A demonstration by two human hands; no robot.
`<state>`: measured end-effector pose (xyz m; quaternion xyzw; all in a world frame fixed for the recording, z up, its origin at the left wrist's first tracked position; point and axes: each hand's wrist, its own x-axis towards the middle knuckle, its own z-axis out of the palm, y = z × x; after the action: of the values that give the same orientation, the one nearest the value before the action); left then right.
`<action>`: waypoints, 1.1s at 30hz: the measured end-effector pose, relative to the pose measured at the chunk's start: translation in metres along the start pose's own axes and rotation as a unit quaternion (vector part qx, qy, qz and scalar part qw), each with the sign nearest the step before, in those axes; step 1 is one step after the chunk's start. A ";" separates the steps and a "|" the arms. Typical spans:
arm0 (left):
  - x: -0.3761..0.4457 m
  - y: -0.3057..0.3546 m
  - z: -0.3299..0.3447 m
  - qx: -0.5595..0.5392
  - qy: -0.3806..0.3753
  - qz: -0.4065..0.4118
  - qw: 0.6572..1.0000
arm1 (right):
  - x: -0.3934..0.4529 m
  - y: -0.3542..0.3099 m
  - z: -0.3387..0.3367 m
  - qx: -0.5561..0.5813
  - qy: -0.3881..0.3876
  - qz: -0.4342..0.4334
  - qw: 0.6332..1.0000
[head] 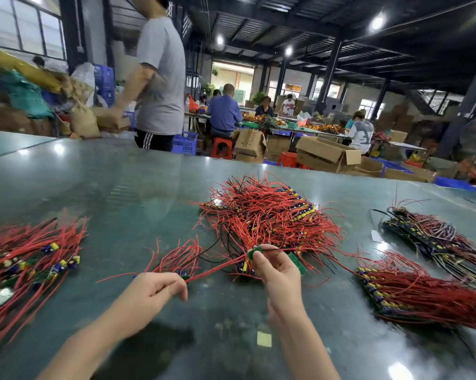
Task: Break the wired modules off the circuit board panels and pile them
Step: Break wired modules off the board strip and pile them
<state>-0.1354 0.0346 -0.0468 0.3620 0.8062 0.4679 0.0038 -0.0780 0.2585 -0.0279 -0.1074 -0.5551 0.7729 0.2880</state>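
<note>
A: Right hand (279,272)?
B: Pinching a green board strip (254,253) at the near edge of the big wire heap (269,215).
A: Left hand (156,287)?
B: Left of that heap, fingers curled on red-wired modules (180,259), probably several.

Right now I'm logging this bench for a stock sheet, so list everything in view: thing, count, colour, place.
Table: one, dark green, glossy, foreground.
Loose module pile: one, red wires with blue and yellow parts, table's left edge.
Big wire heap: one, red and black, table centre.
Panel stacks: two, red-wired, table's right side, the farther one darker.
Yellow square: one, on the table near the right forearm.
Cardboard boxes: several, brown, floor beyond the table.
Stools: two, red, beyond the table.
Crates: several, blue, floor and back left.
People: one standing in grey, several seated behind.
Left hand: grip on a wired module.
Right hand: grip on a green board strip.
</note>
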 end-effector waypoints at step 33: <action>-0.008 0.029 0.028 0.374 0.270 0.105 0.881 | -0.034 0.014 0.043 0.077 -0.143 0.140 0.977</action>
<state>-0.1028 0.0602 -0.0430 0.2787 0.8481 0.2093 -0.3991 -0.0758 0.2023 -0.0304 -0.0498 -0.5091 0.8532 0.1022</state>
